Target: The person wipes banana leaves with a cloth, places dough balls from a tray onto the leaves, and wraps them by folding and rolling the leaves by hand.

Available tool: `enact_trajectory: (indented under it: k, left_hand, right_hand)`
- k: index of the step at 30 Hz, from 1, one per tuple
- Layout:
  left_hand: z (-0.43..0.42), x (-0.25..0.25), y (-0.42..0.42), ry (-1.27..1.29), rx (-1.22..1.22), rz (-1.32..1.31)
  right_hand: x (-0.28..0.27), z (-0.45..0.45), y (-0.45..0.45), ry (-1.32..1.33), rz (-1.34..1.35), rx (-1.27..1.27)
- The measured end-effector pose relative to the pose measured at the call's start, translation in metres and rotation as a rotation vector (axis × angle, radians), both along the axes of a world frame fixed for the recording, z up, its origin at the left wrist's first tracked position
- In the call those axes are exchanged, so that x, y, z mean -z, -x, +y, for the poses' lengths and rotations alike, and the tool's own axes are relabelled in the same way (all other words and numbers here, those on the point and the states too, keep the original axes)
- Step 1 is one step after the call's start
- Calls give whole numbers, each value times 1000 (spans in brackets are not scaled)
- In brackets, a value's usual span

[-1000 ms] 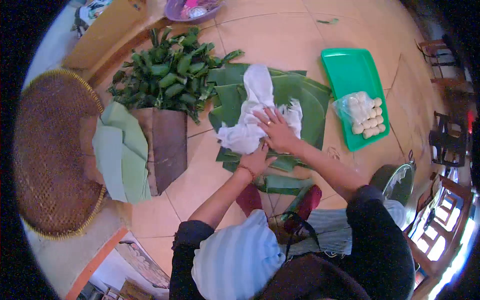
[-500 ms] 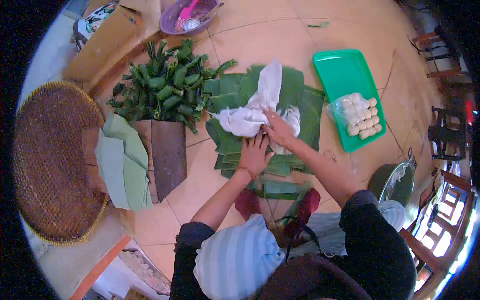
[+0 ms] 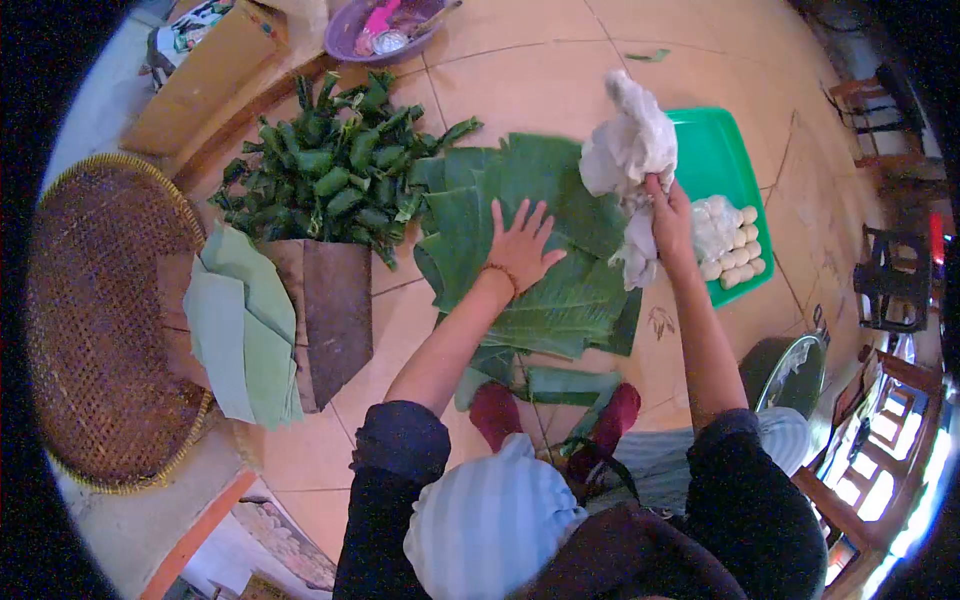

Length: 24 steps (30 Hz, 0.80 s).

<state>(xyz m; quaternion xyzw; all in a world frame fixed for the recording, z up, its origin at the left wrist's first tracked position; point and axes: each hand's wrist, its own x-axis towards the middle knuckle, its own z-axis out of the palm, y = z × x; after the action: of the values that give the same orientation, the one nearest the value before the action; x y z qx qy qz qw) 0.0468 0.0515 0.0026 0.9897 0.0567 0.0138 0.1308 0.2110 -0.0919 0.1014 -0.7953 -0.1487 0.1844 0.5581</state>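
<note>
Flat on the stacked green leaves (image 3: 560, 290) lies my left hand (image 3: 522, 245), its fingers spread. My right hand (image 3: 672, 225) is closed round a bunched white cloth (image 3: 632, 140), lifted at the right edge of the stack, beside the green tray (image 3: 715, 150). Several pale round balls (image 3: 740, 262) sit on the tray, some inside a clear plastic bag (image 3: 712, 225). A pile of folded green leaf bundles (image 3: 340, 165) is left of the stack.
At the left are a round woven basket (image 3: 110, 320) and pale green leaf pieces (image 3: 245, 320) on a brown box (image 3: 338, 320). A purple basin (image 3: 350, 35) stands at the top. A dark round container (image 3: 785, 370) is at the right, near wooden chairs (image 3: 890, 275).
My right hand has taken up the white cloth and carried it off the leaves to the right. My left hand has moved slightly up, its fingers now spread on the bare leaf.
</note>
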Motion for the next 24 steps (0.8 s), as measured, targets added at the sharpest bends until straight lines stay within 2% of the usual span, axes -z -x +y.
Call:
enact_trajectory:
  k: [2, 3, 5, 6, 7, 8, 9, 11, 12, 14, 17, 18, 20, 21, 23, 24]
  left_hand:
    - [-8, -2, 20, 1, -4, 107]
    - [-18, -4, 36, 11, -16, 85]
    - [-37, -6, 68, 26, -29, 44]
    - [-42, -5, 77, 169, -63, 166]
    - [-47, 0, 84, 314, -100, 286]
    - [-52, 7, 89, 460, -137, 408]
    - [-59, 30, 96, 541, -157, 306]
    - [-73, 78, 109, 697, -202, 101]
    - [-65, 60, 103, 506, -171, 119]
    - [-51, -7, 88, 136, -102, 157]
    - [-50, -16, 87, 82, -87, 163]
    - [-49, -17, 83, 84, -94, 157]
    - [-49, -20, 80, 132, -81, 336]
    - [-50, -19, 77, 157, -75, 430]
    - [-55, 5, 70, 129, -75, 100]
    - [-56, -5, 66, 143, -86, 18]
  right_hand:
    - [-4, 1, 14, 214, -27, -74]
    - [-3, 5, 25, 277, -149, -166]
    - [48, 3, 46, 251, -675, -434]
    - [41, 11, 71, 205, -694, -545]
    - [61, 17, 89, 268, -673, -712]
    - [65, 25, 112, 358, -546, -884]
    - [81, 19, 129, 310, -697, -1048]
    - [90, 29, 118, 439, -709, -994]
    - [96, 40, 104, 502, -721, -967]
    - [111, 58, 54, 526, -750, -707]
    - [124, 54, 15, 590, -854, -508]
    - [117, 41, 24, 606, -837, -549]
    - [105, -3, 70, 698, -741, -674]
    - [102, -27, 89, 654, -878, -927]
    - [114, -39, 81, 691, -729, -854]
    - [119, -46, 82, 709, -640, -815]
